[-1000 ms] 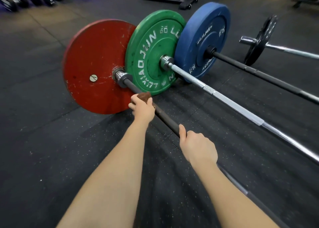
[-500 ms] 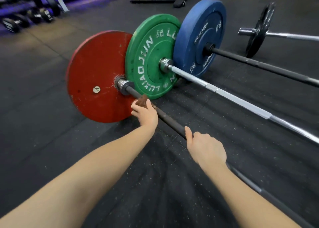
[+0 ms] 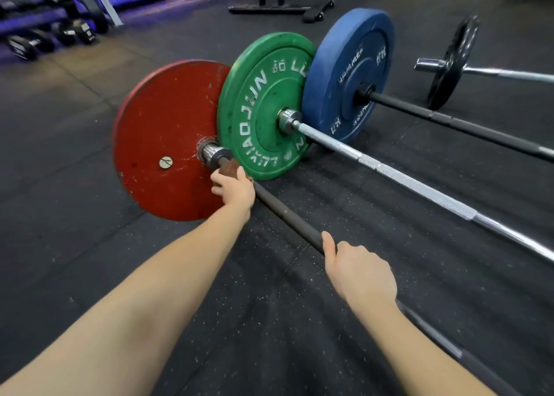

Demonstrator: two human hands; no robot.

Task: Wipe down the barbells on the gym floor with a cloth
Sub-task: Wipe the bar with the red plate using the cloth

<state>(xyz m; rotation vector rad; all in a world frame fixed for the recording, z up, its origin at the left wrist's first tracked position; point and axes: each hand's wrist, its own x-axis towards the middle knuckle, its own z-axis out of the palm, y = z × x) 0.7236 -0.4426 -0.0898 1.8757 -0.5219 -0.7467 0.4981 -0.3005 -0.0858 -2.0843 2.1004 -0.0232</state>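
Observation:
A dark barbell bar [image 3: 287,212] with a red plate [image 3: 162,143] lies nearest on the black gym floor. My left hand [image 3: 235,190] grips a brown cloth [image 3: 229,165] wrapped round this bar, right beside the chrome collar [image 3: 209,152] at the red plate. My right hand [image 3: 358,271] grips the same bar lower down, thumb along the shaft. Beyond lie a silver bar [image 3: 419,185] with a green plate [image 3: 263,107] and a black bar [image 3: 455,122] with a blue plate [image 3: 350,74].
A fourth barbell with a small black plate [image 3: 452,62] lies at the far right. Dumbbells [image 3: 51,40] sit on a rack at the upper left. A bench base [image 3: 269,5] stands at the top centre. Speckled rubber flooring [image 3: 75,215] stretches to the left.
My left hand has slid the cloth up the bar toward the red plate's collar. My right hand keeps its grip on the bar.

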